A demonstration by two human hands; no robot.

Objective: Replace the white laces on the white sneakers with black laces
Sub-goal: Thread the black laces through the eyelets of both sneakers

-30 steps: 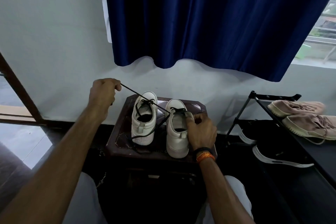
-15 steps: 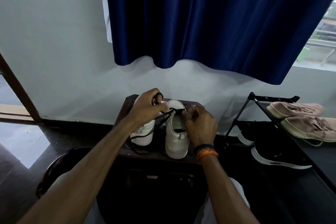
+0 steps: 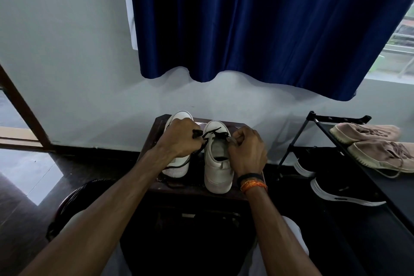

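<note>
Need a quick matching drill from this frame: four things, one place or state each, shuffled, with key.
Things:
1. black lace
2. curtain
3. beige shoes
4. left hand

Places or states:
A. on the rack's top shelf, at right
B. hanging above the stool
C. threaded at the right sneaker's toe end
D. over the left sneaker, gripping a lace

Pairs: 1-C, 2-B, 3-A, 4-D

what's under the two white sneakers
A dark brown stool holds both white sneakers. A loose black lace trails beside the left one. Under the soles is hidden.
</note>
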